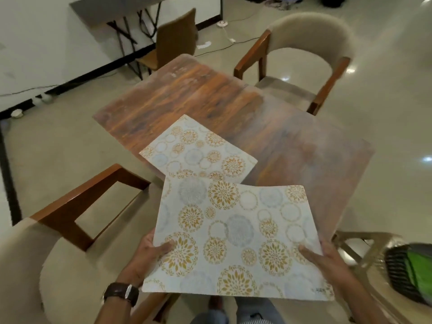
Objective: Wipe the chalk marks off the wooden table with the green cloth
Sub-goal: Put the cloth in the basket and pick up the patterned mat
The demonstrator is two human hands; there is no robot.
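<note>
A patterned mat is gripped at its near corners by the left hand and right hand, above the wooden table. A second mat lies on the table. The green cloth is seen on a plastic chair at the right.

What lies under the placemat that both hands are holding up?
Under the held placemat show the near edge of the second placemat, lying on the wooden table, and the person's legs below. The table's near edge and any chalk there are covered.
</note>
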